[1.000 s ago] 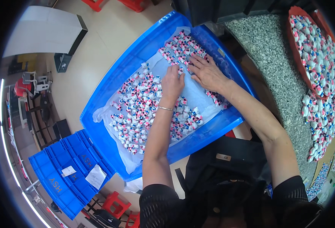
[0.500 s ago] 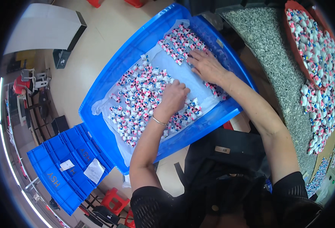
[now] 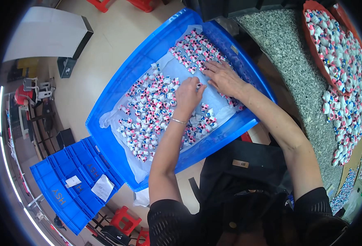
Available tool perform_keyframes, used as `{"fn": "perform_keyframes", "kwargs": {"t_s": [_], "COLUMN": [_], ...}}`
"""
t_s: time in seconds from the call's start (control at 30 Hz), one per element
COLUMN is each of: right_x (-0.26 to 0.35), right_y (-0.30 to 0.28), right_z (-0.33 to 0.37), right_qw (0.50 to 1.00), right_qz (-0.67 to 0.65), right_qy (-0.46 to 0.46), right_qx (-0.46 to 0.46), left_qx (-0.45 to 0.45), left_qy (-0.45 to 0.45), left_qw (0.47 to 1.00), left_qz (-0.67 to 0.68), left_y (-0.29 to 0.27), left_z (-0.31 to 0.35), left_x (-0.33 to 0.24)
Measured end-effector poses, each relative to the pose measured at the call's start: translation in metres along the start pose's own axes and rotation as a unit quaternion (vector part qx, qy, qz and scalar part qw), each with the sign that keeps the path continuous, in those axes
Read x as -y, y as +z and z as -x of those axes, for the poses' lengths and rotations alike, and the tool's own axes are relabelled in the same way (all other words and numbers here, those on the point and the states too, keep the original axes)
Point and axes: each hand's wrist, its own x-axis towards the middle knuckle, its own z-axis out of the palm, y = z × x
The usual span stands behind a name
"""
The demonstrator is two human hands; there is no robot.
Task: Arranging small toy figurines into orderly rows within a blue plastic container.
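The bin [image 3: 123,74] is blue, its lining [image 3: 176,67] white, and the small figures [image 3: 150,107] inside white with pink and blue patches. At right, the basin [image 3: 312,37] is orange-red and the counter [image 3: 280,49] speckled grey, while the near-left crates [image 3: 53,174] are blue.

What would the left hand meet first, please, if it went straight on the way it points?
Probably the nearest lined-up figurine, just ahead of the left hand, though its height is unclear.

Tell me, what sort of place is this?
Probably a workshop or small factory: a blue plastic bin of matching figurine-like pieces, more heaped in a red container, and stacked blue crates.
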Motion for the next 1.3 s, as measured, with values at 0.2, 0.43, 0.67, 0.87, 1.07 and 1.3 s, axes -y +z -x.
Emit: {"fn": "perform_keyframes", "kwargs": {"t_s": [0.2,0.43,0.67,0.87,1.07,1.3], "right_x": [-0.006,-0.005,-0.001,0.001,-0.007,0.0], "right_y": [-0.009,-0.011,-0.014,-0.013,-0.015,-0.015], "right_z": [-0.002,0.001,0.001,0.0,0.002,0.001], "right_qw": [0.999,0.999,0.999,0.999,0.999,1.0], "right_qz": [0.018,-0.003,-0.006,-0.015,-0.02,-0.018], "right_qy": [0.024,0.035,0.033,0.032,0.025,0.007], "right_qx": [0.031,0.015,0.032,0.034,0.019,0.006], "left_qx": [0.004,0.11,-0.011,-0.107,-0.156,0.096], "left_qy": [0.093,0.158,0.095,0.056,-0.036,0.037], "left_qw": [0.995,0.981,0.995,0.992,0.984,0.992], "left_qz": [0.044,0.0,0.039,0.045,0.076,-0.071], "left_y": [-0.019,-0.011,0.003,0.01,-0.029,-0.042], "left_z": [-0.005,0.004,-0.009,-0.016,-0.01,-0.029], "left_x": [0.006,0.02,0.013,0.015,0.041,0.07]}}
